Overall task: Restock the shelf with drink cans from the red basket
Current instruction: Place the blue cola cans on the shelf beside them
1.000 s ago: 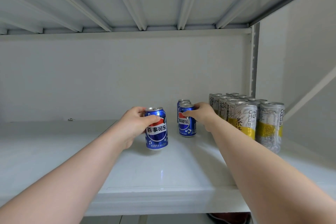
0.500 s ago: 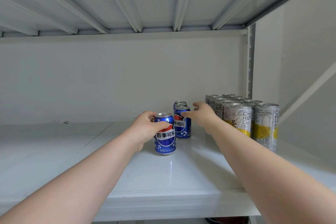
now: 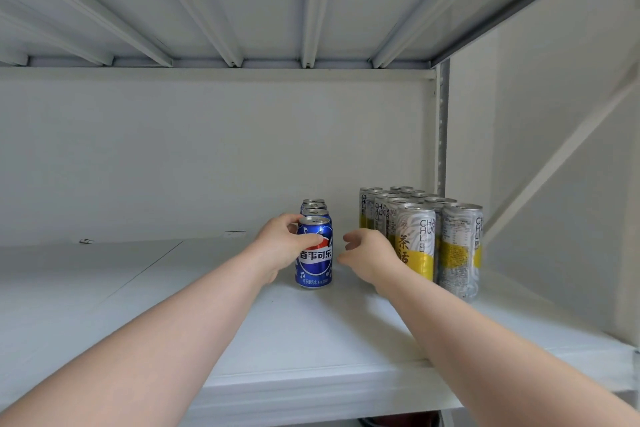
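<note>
Left hand (image 3: 282, 246) grips upright blue aluminium cola can (image 3: 315, 265) on white metal shelf (image 3: 311, 333); right hand (image 3: 370, 253) hovers beside it, fingers loose, empty.

The front blue can (image 3: 314, 253) carries the round red, white and blue Pepsi emblem with "百事可乐" in white across it; the small line near its base is too fine to read. The nearest silver-and-yellow can (image 3: 415, 243) reads "CHA", "HUO", "LI" stacked, with "茶活" beside. The neighbouring can (image 3: 460, 250) shows illegible fine print.
</note>
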